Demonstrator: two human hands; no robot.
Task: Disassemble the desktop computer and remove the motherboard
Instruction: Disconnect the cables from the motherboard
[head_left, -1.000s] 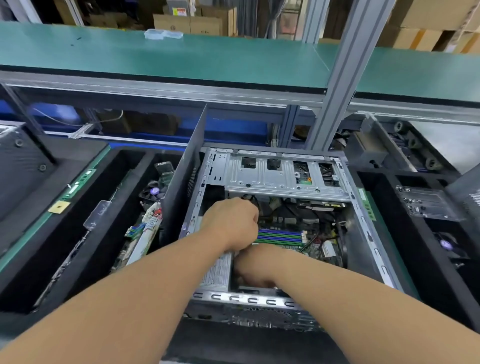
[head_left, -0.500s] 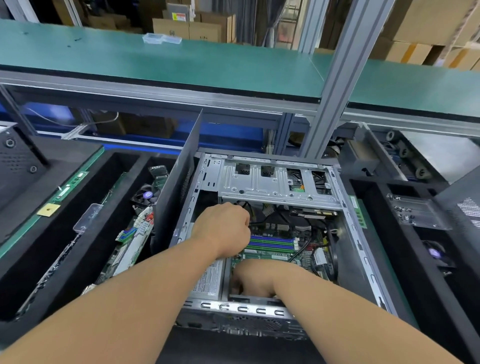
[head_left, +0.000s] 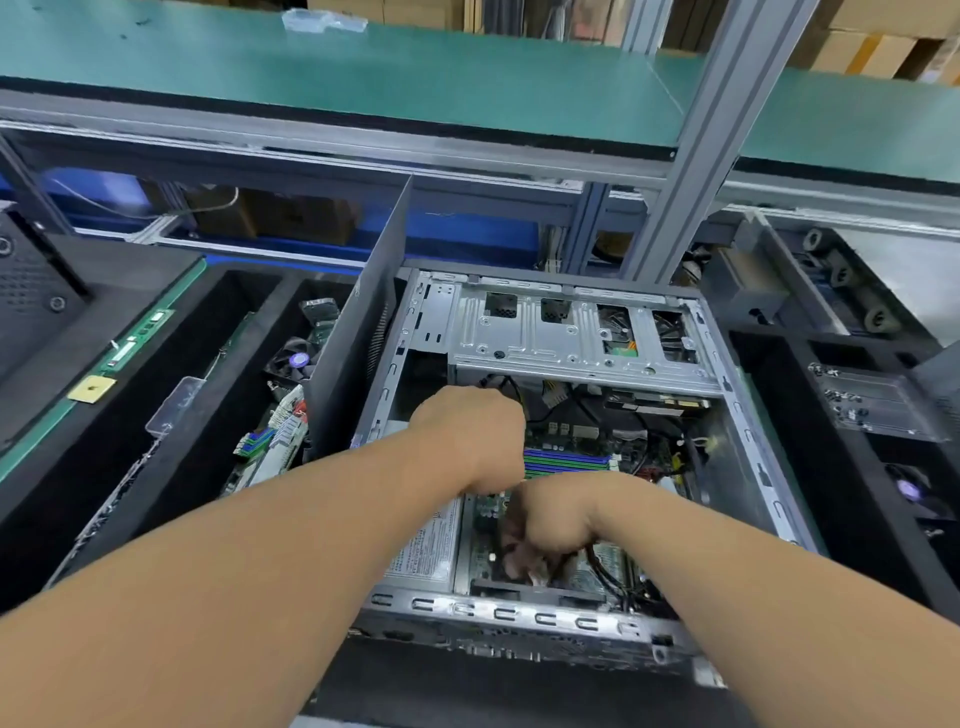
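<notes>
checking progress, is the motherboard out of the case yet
No, the motherboard sits inside the case, with both hands reaching in over it.

No text legible anywhere. White label (head_left: 430, 545) with dense printed lines sits on metal box inside computer case (head_left: 748, 431), at 7 o'clock from case centre; print too small and blurred to read. Yellow sticker (head_left: 92, 388) on green strip, at 9 o'clock from case, shows only dark mark.

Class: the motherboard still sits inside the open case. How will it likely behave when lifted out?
The motherboard looks thin and flat, so probably light but slightly flexible. Its slots and small parts suggest fragility. Cables near the right hand may snag.
</notes>
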